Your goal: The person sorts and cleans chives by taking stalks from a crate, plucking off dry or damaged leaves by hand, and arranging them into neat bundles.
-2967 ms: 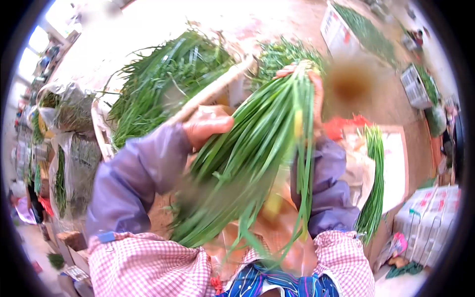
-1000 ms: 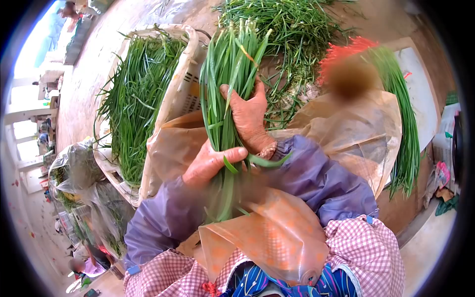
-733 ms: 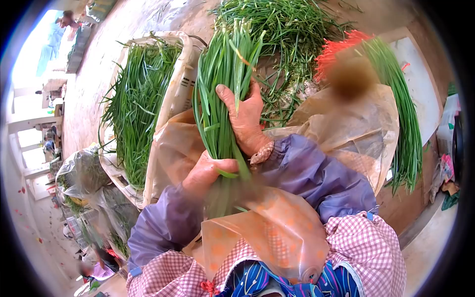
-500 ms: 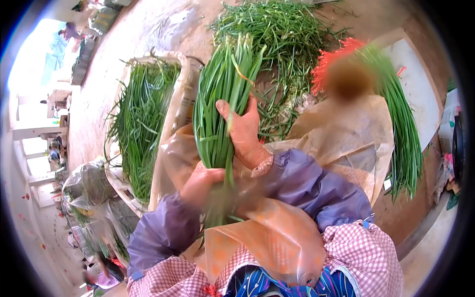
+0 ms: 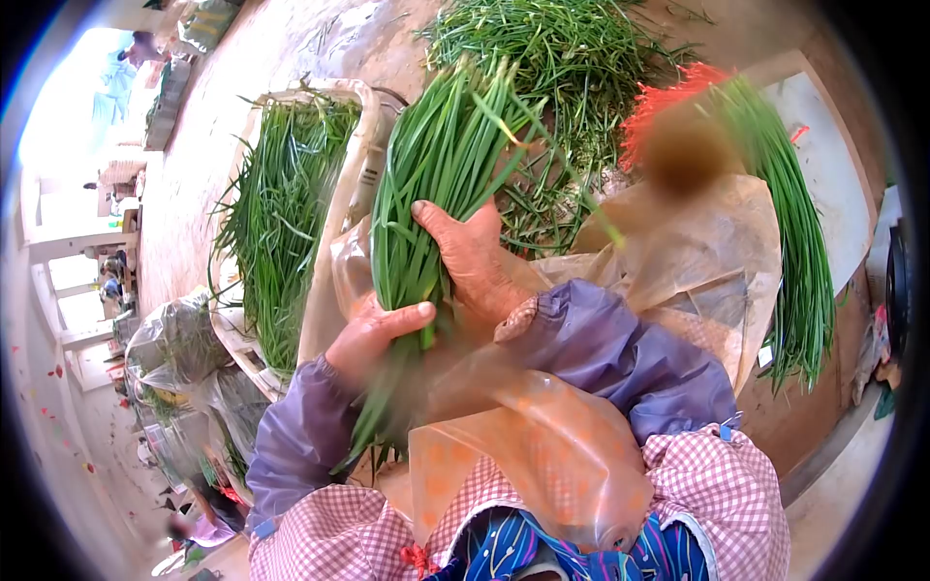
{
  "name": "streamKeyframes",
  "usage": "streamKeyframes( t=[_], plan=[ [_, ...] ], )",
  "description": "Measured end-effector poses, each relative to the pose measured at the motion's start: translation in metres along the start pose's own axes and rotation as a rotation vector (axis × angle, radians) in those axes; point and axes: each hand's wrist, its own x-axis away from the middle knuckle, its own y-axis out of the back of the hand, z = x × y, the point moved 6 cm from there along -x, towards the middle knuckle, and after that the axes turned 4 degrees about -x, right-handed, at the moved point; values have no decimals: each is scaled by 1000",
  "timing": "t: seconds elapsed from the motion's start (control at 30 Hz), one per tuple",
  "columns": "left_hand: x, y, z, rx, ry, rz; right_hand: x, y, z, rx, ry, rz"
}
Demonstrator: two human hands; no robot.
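Note:
A bunch of long green leaves (image 5: pixel 436 165) stands between my hands, its pale cut ends up and its lower part blurred over my lap. My right hand (image 5: pixel 475 257) is wrapped round the middle of the bunch, thumb across the front. Lower down, my left hand (image 5: pixel 383 329) grips the bunch, its thumb pointing right. One yellowish leaf sticks out at the upper right of the bunch. A white crate (image 5: pixel 334 208) full of green leaves (image 5: pixel 281 213) is left of my hands. An orange-tinted plastic sheet (image 5: pixel 533 436) covers my lap.
Loose green stalks (image 5: pixel 552 58) lie heaped on the floor ahead. At the right, a long bunch of greens (image 5: pixel 790 232) lies by red ties (image 5: pixel 668 102) and a white board (image 5: pixel 823 165). Clear bags of greens (image 5: pixel 174 349) stand at the left. A person (image 5: pixel 145 46) is far off at the upper left.
My left hand has shifted slightly left and up, and its thumb now shows fully. The bunch leans a little more to the right at its top, and lower leaves swing out to the left.

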Motion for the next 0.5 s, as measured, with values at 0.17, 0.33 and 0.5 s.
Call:
streamKeyframes(
  t=[0.17,0.33,0.5],
  plan=[
    [0,-19,4,-24,-149,17,10,-6,13,267,239,37],
    [-3,-8,11,-61,-254,-35,22,-22,18,318,275,82],
    [13,12,11,-154,-264,111,27,-29,8,262,219,146]
  ],
)
